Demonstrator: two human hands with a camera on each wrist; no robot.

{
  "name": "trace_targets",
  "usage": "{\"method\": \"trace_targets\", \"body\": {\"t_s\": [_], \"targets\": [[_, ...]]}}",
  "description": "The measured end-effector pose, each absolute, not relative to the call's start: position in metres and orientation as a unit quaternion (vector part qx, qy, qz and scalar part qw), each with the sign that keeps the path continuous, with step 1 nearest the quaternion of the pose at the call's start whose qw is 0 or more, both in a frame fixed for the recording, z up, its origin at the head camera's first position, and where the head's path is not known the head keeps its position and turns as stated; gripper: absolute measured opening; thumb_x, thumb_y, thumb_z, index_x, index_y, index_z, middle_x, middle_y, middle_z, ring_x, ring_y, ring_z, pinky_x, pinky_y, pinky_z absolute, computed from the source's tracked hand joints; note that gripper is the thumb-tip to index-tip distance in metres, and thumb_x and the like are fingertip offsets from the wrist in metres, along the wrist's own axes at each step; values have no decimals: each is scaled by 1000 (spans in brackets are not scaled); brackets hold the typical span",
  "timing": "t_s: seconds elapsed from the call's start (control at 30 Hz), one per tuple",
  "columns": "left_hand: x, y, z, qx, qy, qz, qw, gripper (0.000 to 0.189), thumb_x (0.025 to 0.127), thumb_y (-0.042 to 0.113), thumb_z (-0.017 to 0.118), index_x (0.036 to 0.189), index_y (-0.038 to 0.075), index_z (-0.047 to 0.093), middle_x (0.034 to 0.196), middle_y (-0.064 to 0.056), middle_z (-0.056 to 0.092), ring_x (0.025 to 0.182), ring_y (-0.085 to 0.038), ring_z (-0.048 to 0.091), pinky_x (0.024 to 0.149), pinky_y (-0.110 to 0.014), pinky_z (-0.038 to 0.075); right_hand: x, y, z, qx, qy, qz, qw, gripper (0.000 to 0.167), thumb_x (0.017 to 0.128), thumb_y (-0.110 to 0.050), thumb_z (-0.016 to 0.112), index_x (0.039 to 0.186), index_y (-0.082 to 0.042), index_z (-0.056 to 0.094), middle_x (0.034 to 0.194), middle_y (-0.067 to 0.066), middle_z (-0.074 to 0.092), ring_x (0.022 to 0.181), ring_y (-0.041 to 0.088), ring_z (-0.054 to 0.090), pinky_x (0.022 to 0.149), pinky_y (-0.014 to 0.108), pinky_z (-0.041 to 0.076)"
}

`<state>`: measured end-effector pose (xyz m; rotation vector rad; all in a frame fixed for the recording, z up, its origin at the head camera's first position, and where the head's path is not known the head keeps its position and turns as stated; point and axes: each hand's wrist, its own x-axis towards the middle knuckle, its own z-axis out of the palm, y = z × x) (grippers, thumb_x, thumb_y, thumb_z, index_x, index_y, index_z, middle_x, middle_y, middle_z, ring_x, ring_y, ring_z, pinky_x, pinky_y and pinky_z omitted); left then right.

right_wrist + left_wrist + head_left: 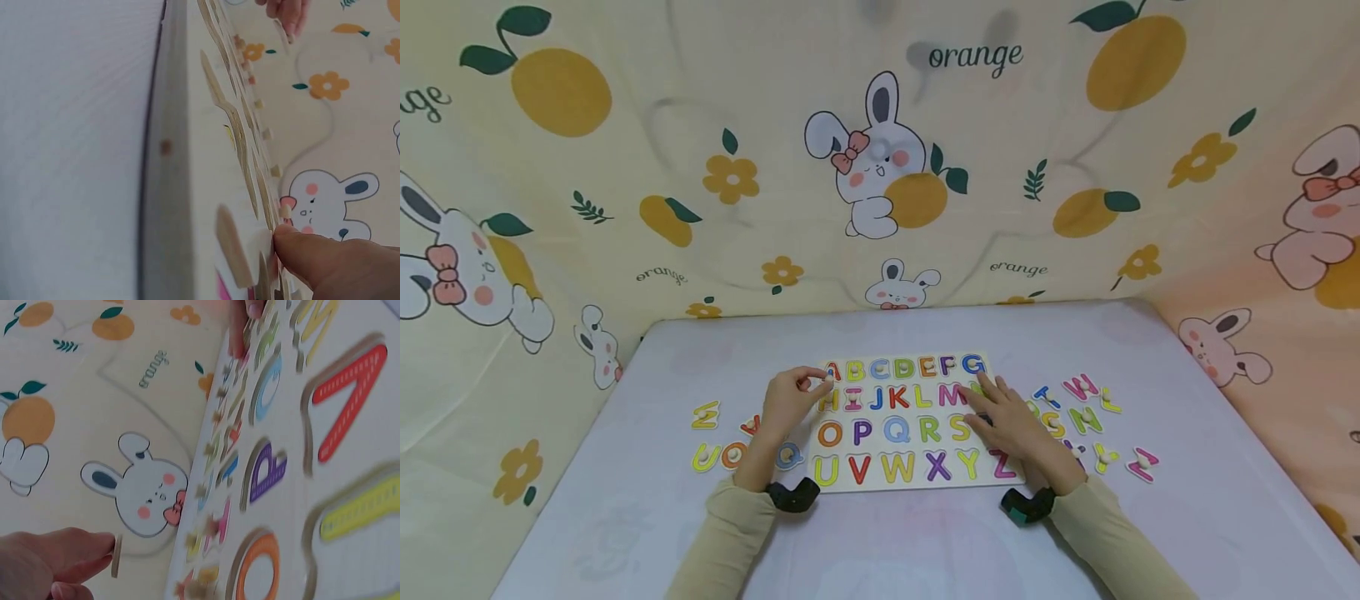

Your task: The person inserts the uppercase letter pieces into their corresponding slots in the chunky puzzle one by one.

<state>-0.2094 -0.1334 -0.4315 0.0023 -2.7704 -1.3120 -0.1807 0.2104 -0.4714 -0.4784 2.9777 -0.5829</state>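
Note:
A white alphabet puzzle board (pixel 919 475) lies on the table, with rows of coloured letter recesses. Knobbed letter pieces sit in its top row, such as the blue G (pixel 973 364), and the pink I (pixel 853 399) is in the second row. Over the board's upper left corner, my left hand (pixel 786 408) pinches a thin letter piece (pixel 117 556) between thumb and finger. It appears edge-on in the left wrist view, so its letter is hidden. My right hand (pixel 1018 425) rests at the board's right side, fingers extended beside the pink M (pixel 952 395), partly covering nearby letters.
Left of the board lie loose pieces, including a yellow U (pixel 706 458), an orange O (pixel 734 456) and a blue Q (pixel 789 456). Several more are scattered at right, among them a green N (pixel 1086 421) and a pink Z (pixel 1142 464). A printed curtain (pixel 880 275) hangs behind the table.

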Motion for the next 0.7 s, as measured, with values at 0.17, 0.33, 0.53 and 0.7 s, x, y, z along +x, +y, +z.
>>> {"method": "trace_targets", "body": {"t_s": [0.17, 0.33, 0.53, 0.7], "targets": [[-208, -123, -432, -9, -902, -431, 35, 25, 85, 23, 73, 103, 5, 73, 62, 3, 32, 59, -12, 31, 55, -22, 22, -181, 211, -470, -154, 969, -188, 38, 54, 97, -34, 53, 147, -16, 42, 159, 23, 22, 144, 53, 18, 115, 66, 20], [-207, -114, -435, -25, -901, -432, 35, 25, 85, 23, 73, 102, 5, 73, 61, 3, 32, 58, -12, 30, 55, -22, 22, -182, 211, -470, -154, 969, -187, 40, 54, 97, -34, 53, 146, -17, 42, 159, 23, 23, 144, 53, 18, 115, 66, 20], [-209, -104, -444, -35, -902, -430, 27, 22, 85, 24, 73, 100, 8, 74, 58, 5, 30, 54, -11, 26, 52, -21, 19, -182, 211, -471, -155, 970, -184, 44, 54, 97, -34, 53, 147, -17, 42, 159, 23, 22, 145, 53, 18, 116, 66, 20], [-209, -94, -449, -32, -904, -425, 17, 22, 83, 24, 74, 99, 9, 75, 61, 4, 40, 56, -10, 33, 51, -20, 21, -182, 212, -470, -156, 969, -186, 45, 54, 97, -34, 53, 147, -17, 41, 159, 23, 22, 145, 53, 17, 116, 66, 20]]}}
